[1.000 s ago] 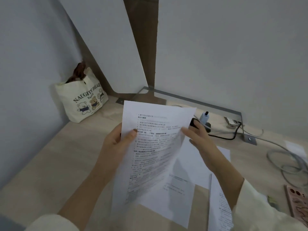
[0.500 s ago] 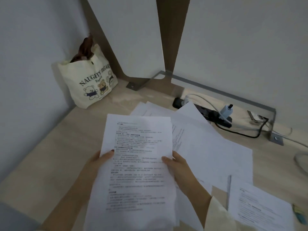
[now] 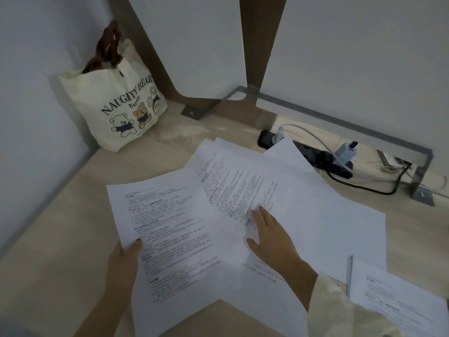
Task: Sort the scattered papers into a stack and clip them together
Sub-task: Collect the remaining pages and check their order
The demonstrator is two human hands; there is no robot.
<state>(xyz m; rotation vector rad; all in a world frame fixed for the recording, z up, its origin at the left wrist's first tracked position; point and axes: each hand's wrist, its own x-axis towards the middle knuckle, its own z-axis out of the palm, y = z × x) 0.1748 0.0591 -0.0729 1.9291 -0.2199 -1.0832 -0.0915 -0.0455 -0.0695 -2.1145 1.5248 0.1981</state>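
Sheet [image 3: 170,227] now pinched by left hand [image 3: 124,261] alone; right hand [image 3: 269,237] has let go, flat on scattered papers [image 3: 315,215].

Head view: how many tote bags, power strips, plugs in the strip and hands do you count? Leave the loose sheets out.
Tote bag: 1
Power strip: 1
Plugs in the strip: 3 (white plug, black plug, blue-grey plug)
Hands: 2 (left hand gripping a printed sheet, right hand flat on the spread sheets)
Total: 7

papers [image 3: 243,186] at least 7 | tote bag [image 3: 114,110] 1 | power strip [image 3: 308,152] 1
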